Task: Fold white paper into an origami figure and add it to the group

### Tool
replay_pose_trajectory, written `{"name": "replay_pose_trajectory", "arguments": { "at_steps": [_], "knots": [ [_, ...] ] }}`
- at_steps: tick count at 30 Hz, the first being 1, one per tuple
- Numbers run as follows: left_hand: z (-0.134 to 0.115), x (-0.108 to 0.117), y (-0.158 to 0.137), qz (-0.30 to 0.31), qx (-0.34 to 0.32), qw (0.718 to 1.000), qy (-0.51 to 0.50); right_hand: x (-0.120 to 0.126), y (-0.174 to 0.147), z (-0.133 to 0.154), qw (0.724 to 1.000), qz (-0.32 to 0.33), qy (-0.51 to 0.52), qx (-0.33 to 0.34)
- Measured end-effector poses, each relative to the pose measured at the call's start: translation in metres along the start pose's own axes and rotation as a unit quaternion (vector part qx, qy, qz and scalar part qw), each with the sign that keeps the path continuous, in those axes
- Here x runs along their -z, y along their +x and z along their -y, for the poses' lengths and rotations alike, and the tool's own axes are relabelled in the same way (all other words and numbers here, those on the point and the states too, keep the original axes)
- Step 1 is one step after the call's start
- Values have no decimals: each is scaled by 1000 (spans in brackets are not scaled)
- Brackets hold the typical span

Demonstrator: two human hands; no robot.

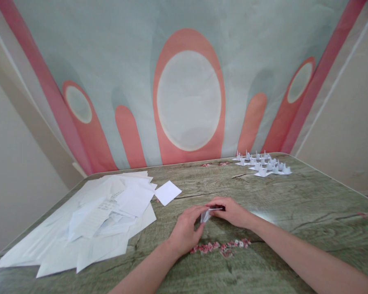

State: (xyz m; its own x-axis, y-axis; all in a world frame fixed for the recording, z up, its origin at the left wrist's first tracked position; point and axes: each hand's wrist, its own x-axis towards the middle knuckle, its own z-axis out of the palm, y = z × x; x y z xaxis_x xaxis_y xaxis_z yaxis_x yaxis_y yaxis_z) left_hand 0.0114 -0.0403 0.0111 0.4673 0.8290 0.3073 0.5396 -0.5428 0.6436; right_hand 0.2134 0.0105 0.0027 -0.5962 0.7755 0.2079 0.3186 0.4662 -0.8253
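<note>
Over the wood-grain table (199, 185), a folded paper (205, 216) gripped from both sides
Left hand (187, 230) and right hand (231, 212) pinch it between their fingers; loose sheets (135, 200) lie left, white folded figures (263, 172) far right

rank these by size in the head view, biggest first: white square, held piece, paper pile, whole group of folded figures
1. paper pile
2. group of folded figures, taken together
3. white square
4. held piece, going by what shows; it is partly hidden, so last place is unsure
</note>
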Motion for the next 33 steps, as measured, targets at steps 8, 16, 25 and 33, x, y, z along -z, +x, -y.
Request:
{"name": "replay_pose_trajectory", "arguments": {
  "at_steps": [8, 16, 25, 33],
  "knots": [
    [-2, -1, 1, -54, 29, 995, -76, -1, 1, 0, 998, -34, 31, -49],
    [3, -10, 5, -68, 111, 971, -199, -8, -2, 9, 996, -46, 58, -53],
    [4, -16, 4, -84, 142, 955, -248, -17, -6, 17, 993, -81, 73, -43],
    [3, -14, 5, -72, 151, 938, -303, -15, -7, 17, 994, -72, 74, -45]
  ]
}}
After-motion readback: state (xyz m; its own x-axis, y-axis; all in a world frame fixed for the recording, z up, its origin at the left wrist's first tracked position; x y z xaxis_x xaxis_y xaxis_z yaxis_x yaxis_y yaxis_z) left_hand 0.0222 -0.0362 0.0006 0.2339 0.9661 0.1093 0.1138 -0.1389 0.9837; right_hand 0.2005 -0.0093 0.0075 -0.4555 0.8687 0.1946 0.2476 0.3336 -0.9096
